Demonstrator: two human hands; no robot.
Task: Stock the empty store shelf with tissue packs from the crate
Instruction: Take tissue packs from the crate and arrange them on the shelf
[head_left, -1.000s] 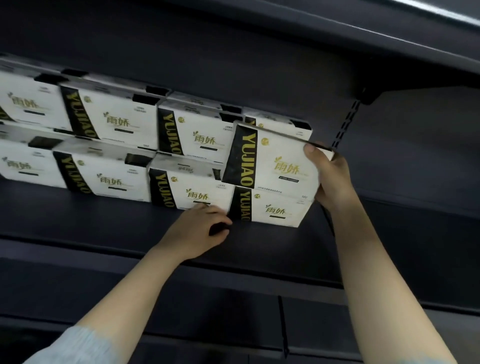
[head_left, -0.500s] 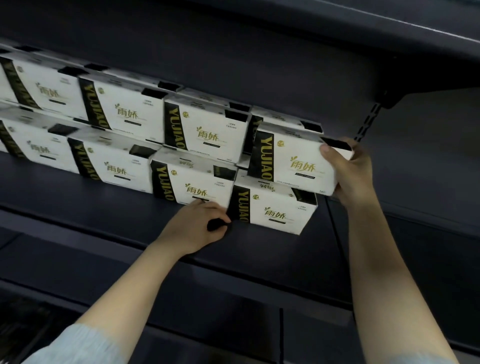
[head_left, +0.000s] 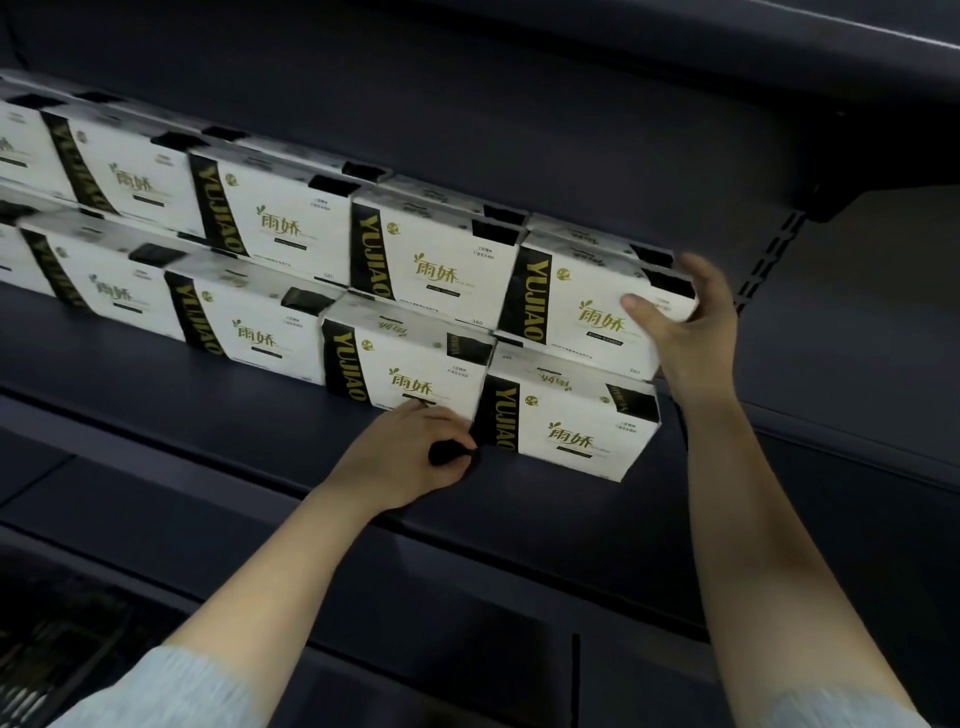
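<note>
Head-worn view, close, angled slightly down toward the shelf (head_left: 291, 415).

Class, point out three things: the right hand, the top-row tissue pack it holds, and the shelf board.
right hand (head_left: 691, 332), head view, on the palm.
top-row tissue pack (head_left: 587, 306), head view, on its white front face.
shelf board (head_left: 208, 395), head view, on bare surface.

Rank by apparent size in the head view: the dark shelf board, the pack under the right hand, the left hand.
1. dark shelf board
2. pack under the right hand
3. left hand, though nearer the camera
</note>
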